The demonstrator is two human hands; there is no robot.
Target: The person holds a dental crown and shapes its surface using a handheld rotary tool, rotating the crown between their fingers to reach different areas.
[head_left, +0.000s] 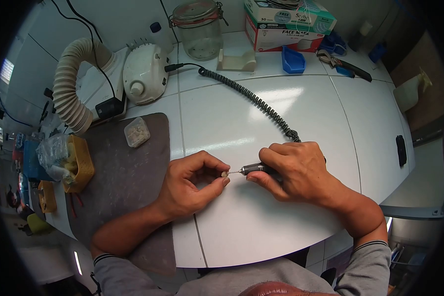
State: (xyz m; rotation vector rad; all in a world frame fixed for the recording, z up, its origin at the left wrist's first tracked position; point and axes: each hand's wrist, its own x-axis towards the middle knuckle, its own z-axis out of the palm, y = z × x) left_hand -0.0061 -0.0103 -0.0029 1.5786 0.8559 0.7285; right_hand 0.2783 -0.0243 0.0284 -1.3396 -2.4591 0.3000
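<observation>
Between thumb and forefinger, my left hand (188,186) pinches a small cream-coloured piece (224,174), too small to make out fully. My right hand (300,173) is wrapped round a dark rotary handpiece (252,168), its thumb along the near side. The thin metal bit (235,172) points left and its tip reaches the small piece; whether it spins cannot be seen. From behind my right hand a black coiled cable (251,94) runs back to a white control unit (146,74). Both hands are low over the white tabletop (261,222).
A grey mat (118,187) bears a clear tub (137,132) of small cream pieces. Left stands a yellow basket (80,165); behind it is a ribbed hose (66,89). A glass jar (198,37), face mask boxes (286,29), a blue holder (293,60) and a wrench (348,65) line the back.
</observation>
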